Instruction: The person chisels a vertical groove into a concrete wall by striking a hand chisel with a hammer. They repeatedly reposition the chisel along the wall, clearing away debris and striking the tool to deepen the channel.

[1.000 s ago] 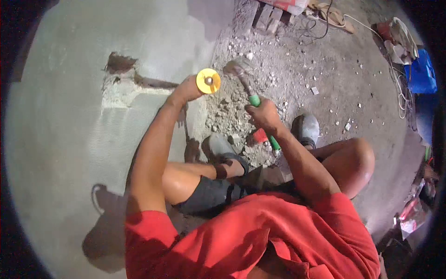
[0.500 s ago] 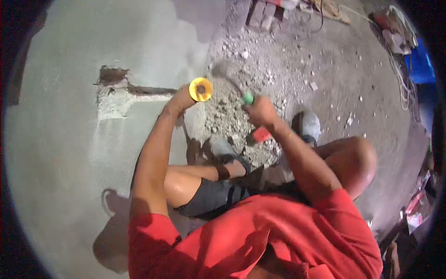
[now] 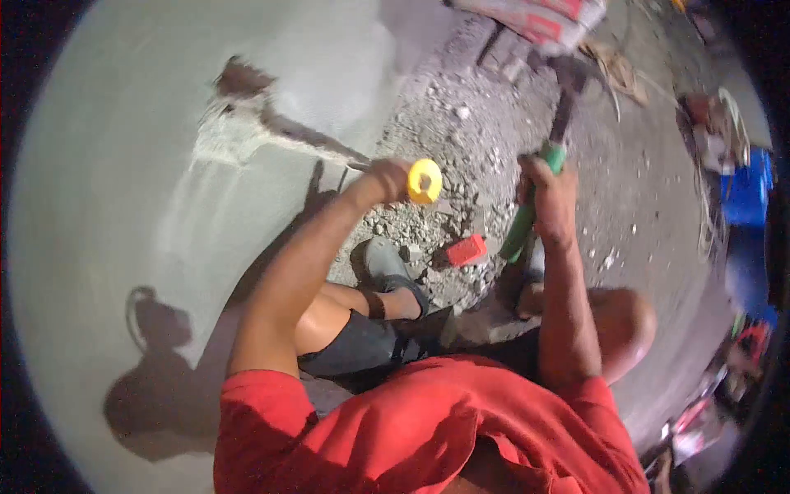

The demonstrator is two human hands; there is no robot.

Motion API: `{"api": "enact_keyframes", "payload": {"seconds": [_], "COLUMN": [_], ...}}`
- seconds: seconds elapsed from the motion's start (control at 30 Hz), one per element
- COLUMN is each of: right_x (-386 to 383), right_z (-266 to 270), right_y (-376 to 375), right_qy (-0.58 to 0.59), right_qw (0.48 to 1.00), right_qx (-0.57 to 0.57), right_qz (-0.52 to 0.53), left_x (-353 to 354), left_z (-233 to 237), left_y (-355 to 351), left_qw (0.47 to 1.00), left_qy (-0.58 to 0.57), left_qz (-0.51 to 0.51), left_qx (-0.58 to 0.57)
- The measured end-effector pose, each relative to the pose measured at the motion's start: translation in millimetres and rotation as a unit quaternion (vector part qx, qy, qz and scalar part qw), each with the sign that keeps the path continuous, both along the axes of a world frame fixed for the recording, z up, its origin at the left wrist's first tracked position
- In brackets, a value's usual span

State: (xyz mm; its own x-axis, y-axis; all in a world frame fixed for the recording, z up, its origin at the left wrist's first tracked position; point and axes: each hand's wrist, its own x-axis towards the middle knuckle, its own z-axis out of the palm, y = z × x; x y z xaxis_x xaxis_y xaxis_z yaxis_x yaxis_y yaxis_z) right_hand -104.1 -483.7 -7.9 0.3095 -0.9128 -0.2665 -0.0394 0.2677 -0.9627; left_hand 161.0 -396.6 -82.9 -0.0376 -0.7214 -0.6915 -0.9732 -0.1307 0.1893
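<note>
My left hand (image 3: 385, 182) is wrapped round a chisel with a round yellow guard (image 3: 425, 182) at its struck end. The chisel's tip points left, at the right end of a narrow groove (image 3: 317, 142) cut into the grey plastered wall (image 3: 123, 189); whether it touches is hard to tell. A rough square hole (image 3: 243, 80) lies at the groove's other end. My right hand (image 3: 553, 202) grips the green handle of a hammer (image 3: 564, 115). The hammer's dark head is raised away from the chisel, blurred by motion.
Broken rubble (image 3: 436, 132) covers the floor along the wall. A red block (image 3: 467, 250) lies on it between my feet. White and red sacks (image 3: 547, 20) lie at the far end. Cords, a bag and a blue thing (image 3: 745, 189) are at the right.
My right hand has swung the hammer out to the right, away from the chisel. The view has tilted, and my left hand with the chisel appears farther right.
</note>
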Motion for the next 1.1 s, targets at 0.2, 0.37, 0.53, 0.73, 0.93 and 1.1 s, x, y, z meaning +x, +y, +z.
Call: {"api": "enact_keyframes", "payload": {"seconds": [0.2, 0.37, 0.53, 0.73, 0.93, 1.1], "right_x": [6.8, 13.7, 12.5, 0.7, 18.3, 19.7], "right_z": [-13.9, -5.5, -17.3, -55.3, -34.9, -51.3], "right_y": [31.9, 56.5, 96.4, 123.2, 122.9, 118.1], "right_qy": [0.04, 0.044, 0.052, -0.002, -0.002, 0.01], "right_qw": [0.997, 0.993, 0.955, 0.867, 0.845, 0.811], "right_qx": [0.012, -0.071, -0.235, -0.364, -0.384, -0.439], "right_qz": [0.065, 0.083, 0.175, 0.341, 0.373, 0.386], "left_x": [21.4, 21.6, 43.2, 34.8, 43.9, 52.7], "left_z": [-117.2, -4.2, 9.9, -5.8, 1.8, -11.0], "left_y": [79.0, 96.3, 111.2, 124.2, 132.8, 144.1], "left_qw": [0.902, 0.922, 0.88, 0.862, 0.849, 0.853], "left_qy": [0.27, 0.143, 0.201, 0.173, 0.178, 0.238], "left_qz": [0.099, -0.007, 0.001, -0.034, 0.001, 0.106], "left_qx": [-0.322, -0.361, -0.431, -0.476, -0.498, -0.452]}}
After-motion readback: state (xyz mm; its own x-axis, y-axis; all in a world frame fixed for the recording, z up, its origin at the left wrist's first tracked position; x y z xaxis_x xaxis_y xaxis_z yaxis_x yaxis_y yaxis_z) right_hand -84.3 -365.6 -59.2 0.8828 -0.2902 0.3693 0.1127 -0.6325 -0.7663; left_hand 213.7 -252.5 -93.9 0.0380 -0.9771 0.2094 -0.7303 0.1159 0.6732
